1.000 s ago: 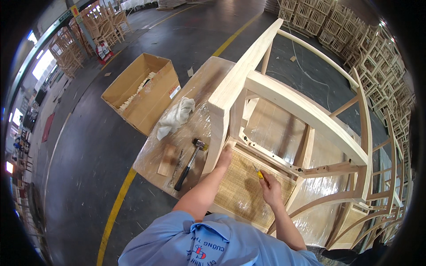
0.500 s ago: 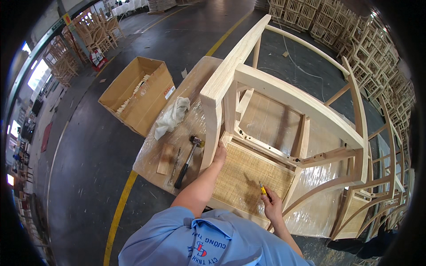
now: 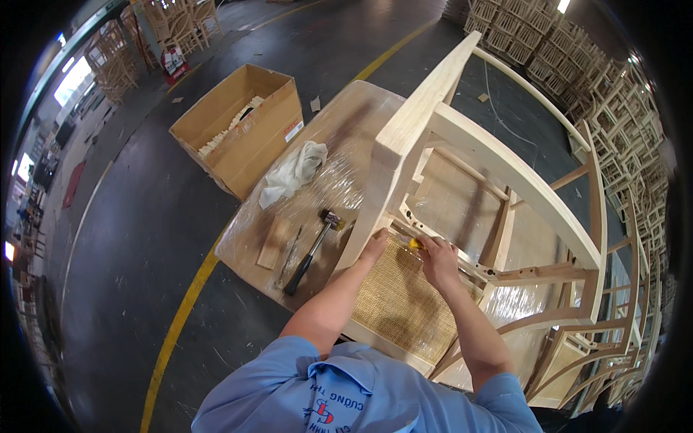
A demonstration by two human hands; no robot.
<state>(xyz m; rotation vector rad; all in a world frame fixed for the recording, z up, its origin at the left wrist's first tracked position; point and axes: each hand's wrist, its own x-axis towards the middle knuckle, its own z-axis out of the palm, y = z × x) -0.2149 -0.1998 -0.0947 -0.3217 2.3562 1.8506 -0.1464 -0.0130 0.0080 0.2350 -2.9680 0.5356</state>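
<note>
Across the film-wrapped desk (image 3: 346, 137) rests a wooden chair frame (image 3: 505, 151), a woven panel (image 3: 404, 296) in its near part. At the panel's far-left corner sits the left hand (image 3: 374, 247), its grip's state unclear; near the far edge, the right hand (image 3: 439, 261) has its grip pinching a yellow tool (image 3: 415, 244).

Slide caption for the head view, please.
Right hand holds a yellow tool at the far edge of a woven panel, left hand near its corner, beside a wooden frame.
</note>
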